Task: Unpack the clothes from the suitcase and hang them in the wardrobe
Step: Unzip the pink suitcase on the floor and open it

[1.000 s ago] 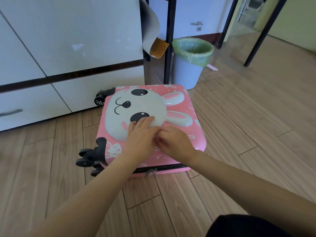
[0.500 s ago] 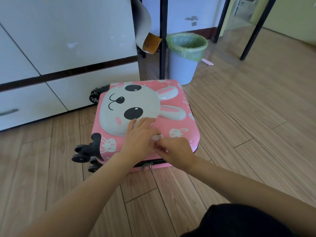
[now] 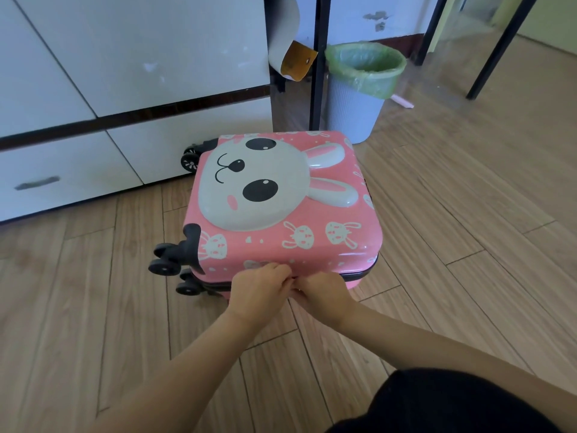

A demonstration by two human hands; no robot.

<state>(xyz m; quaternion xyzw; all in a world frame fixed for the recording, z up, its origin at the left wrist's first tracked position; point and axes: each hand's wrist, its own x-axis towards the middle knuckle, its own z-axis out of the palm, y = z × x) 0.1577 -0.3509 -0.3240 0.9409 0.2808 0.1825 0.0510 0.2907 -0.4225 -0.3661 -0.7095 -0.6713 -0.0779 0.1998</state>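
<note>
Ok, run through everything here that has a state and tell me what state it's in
Suitcase: lying flat on the floor, lid closed.
Left hand: fingers curled at the suitcase's near edge.
Right hand: pinching at the same spot; zipper pull hidden.
Bin: upright, lined with a green bag.
Drawer: shut.

Pink hard-shell child's suitcase (image 3: 281,210) with a raised white rabbit face and small printed rabbits, lying flat on the wooden floor, lid up and closed. Black wheels pointing left, dark zip seam running along the near edge. Just in front of a white wardrobe (image 3: 125,73), doors closed.
</note>
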